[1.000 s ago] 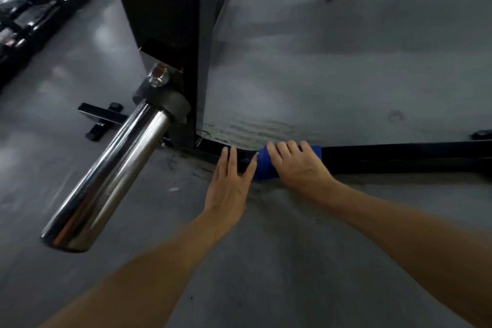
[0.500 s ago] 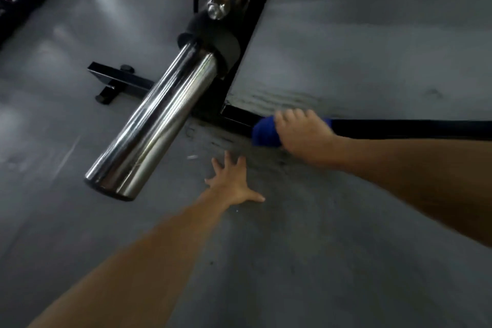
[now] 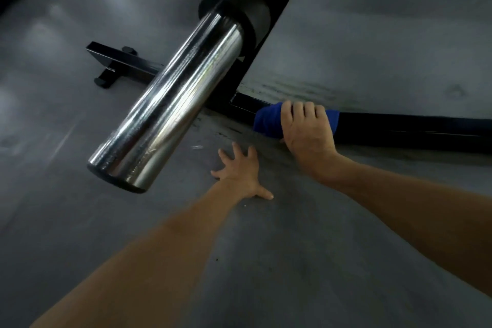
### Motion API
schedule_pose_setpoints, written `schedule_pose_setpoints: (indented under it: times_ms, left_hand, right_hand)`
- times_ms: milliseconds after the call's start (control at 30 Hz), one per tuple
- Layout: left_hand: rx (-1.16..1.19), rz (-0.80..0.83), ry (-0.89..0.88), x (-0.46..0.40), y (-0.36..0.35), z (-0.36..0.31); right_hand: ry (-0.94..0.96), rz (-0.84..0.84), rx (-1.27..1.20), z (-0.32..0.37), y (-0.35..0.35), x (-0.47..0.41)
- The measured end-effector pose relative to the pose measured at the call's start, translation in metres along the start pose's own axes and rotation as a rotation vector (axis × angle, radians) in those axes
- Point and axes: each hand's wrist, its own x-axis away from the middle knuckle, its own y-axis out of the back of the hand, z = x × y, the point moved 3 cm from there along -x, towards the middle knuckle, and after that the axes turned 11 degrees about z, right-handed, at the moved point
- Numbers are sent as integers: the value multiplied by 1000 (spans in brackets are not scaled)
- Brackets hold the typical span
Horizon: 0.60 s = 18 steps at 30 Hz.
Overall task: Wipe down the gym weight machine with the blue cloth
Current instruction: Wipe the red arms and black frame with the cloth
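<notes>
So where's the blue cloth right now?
In the head view the blue cloth is right of center, wrapped over the black floor bar under the right hand, just right of the shiny steel tube.

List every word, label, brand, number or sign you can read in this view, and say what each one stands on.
None can be read.
chrome weight peg: faint marks near its free end, too blurred to read as text.
blue cloth, black frame bar and floor: no lettering shows.
</notes>
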Motion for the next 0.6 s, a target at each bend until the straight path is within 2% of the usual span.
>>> schedule_pose_setpoints:
  times_ms: [100, 267, 333, 500, 600]
  left_hand:
    - [11, 34, 13, -2, 2, -3]
    - [15, 50, -7, -4, 0, -2]
    - [6, 37, -6, -3, -1, -1]
    - [4, 12, -8, -2, -1, 0]
    - [-18, 3, 2, 0, 1, -1]
  right_hand:
    - [-75, 48, -64, 34, 10, -23]
    - [4, 163, -150, 74, 29, -55]
    - [32, 146, -147, 66, 29, -50]
    - [148, -26, -71, 14, 8, -13]
    - [176, -29, -2, -31, -4, 10]
